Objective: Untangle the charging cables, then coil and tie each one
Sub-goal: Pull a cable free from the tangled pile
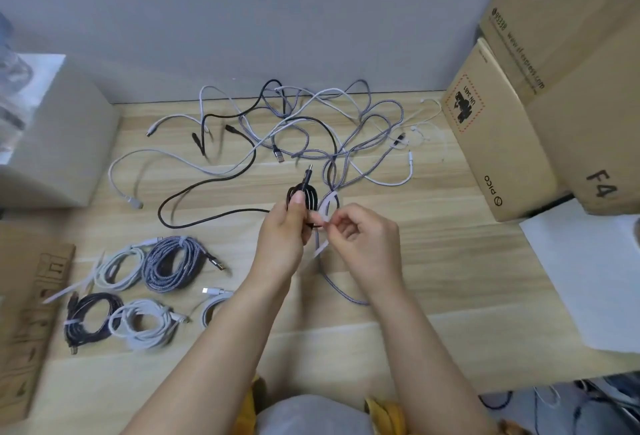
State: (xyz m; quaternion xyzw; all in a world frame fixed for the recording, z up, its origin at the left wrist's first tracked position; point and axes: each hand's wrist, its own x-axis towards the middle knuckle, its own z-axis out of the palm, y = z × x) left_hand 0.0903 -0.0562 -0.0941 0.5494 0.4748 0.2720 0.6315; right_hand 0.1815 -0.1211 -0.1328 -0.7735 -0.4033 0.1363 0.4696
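Holding a small black coil (pixel 302 197) up above the table (pixel 433 261), the left hand (pixel 282 237) wraps its fingers (pixel 297 199) round it. The coil stands long-ways, plug end pointing away. Just beside it, to the right, the right hand (pixel 363 237) pinches a white tie strip (pixel 323 212). I think the strip goes across the coil next. The loose tail runs off to the left.

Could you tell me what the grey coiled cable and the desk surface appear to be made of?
The grey coiled cable looks sheathed in braided fabric: its jacket shows a speckled, woven, matt texture. The pale desk surface looks like wood or wood-effect laminate, judging by its plank lines and grain streaks; which one cannot be told.
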